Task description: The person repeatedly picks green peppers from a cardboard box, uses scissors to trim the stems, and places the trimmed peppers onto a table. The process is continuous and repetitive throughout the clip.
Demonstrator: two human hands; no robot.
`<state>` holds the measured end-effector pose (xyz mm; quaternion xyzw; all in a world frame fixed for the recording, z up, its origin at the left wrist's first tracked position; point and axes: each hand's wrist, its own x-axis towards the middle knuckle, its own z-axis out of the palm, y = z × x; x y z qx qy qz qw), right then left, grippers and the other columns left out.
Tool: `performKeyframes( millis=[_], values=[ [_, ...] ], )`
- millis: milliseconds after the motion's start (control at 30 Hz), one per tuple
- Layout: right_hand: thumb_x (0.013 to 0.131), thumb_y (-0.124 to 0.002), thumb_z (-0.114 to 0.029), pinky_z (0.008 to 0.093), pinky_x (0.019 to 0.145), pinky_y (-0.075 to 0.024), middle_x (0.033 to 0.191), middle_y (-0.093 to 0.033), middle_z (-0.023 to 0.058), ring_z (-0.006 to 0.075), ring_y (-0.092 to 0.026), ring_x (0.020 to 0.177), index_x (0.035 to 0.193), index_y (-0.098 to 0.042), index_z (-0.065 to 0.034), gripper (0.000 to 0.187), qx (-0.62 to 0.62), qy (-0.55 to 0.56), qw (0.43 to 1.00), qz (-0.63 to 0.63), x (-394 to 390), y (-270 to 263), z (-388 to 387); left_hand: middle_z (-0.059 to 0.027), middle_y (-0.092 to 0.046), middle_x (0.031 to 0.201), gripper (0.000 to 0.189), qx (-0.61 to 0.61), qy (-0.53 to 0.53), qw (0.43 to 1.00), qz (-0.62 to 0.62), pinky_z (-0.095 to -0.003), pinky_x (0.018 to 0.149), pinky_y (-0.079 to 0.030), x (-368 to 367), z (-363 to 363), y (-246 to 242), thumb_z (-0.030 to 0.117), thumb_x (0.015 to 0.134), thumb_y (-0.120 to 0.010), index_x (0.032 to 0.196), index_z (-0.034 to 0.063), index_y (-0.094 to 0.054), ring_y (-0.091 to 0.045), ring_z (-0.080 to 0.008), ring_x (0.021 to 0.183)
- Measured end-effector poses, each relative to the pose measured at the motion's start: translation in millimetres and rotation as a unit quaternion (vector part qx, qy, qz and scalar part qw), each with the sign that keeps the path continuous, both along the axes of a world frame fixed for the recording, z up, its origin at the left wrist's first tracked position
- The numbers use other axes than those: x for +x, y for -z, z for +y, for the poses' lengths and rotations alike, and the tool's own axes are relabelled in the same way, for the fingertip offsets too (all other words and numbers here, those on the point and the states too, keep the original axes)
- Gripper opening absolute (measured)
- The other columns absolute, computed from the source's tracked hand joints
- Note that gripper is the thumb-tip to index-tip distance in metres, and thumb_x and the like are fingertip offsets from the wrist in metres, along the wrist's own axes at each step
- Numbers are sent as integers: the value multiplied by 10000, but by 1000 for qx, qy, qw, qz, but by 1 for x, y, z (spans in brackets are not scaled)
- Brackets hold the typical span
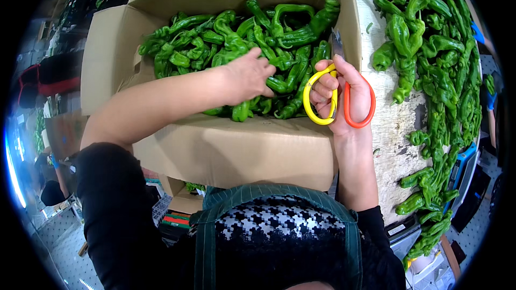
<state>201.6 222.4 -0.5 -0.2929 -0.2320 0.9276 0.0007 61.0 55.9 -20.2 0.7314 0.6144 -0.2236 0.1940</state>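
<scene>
A cardboard box (pixel 238 149) with raised flaps stands before me, holding many long, wrinkled green peppers (pixel 193 52). My left hand (pixel 250 76) lies palm down on the peppers near the middle of the box, its fingers apart and bent; whether a pepper is under the fingertips is hidden. At the box's right side, my right hand (pixel 346 92) is closed around a pair of scissors (pixel 319 100) with one yellow and one red handle loop. The scissor blades point up, away from me, beside the inner right wall of the box.
More green peppers (pixel 439 64) are heaped along a worn white tabletop (pixel 397 129) right of the box. Blue-gloved hands of other people show at the far right edge. A digital-scale-like device stands by the table's lower right. Dark crates are at the upper left.
</scene>
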Motion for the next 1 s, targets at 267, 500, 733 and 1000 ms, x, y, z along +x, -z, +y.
performKeyframes(
  millis=[267,500,733,1000],
  values=[
    [927,-541,-277,248,494,-349,575,-470,-12,101,-409,498,893,-578,7,288,-26,0,999,24,3,3,1,-111,-438,1260,584,-181,65,978,81,-593,1083,-210,22,38,16,306,798,-649,1341,402,-457,-455,-333,1189],
    [949,-492,-285,244,501,-305,566,-441,-22,87,-369,485,914,-574,17,315,-12,9,1000,13,3,-1,-4,-108,-369,1349,551,-104,155,982,25,-557,1080,-242,2,22,27,278,811,-611,1319,432,-461,-418,-413,1217],
    [944,-504,-295,245,505,-319,575,-466,-30,84,-395,492,911,-574,5,310,-11,0,999,42,6,3,-3,-85,-363,1379,618,-104,180,976,58,-543,1062,-278,13,25,30,304,795,-656,1356,426,-425,-428,-319,1208],
    [946,-501,-295,239,499,-311,574,-470,-31,80,-393,489,912,-574,3,309,-3,1,999,32,6,1,-4,-61,-451,1169,376,-15,172,984,-41,-506,1045,-311,-9,4,22,211,776,-642,1128,323,-570,-430,-275,1158]
  ],
)
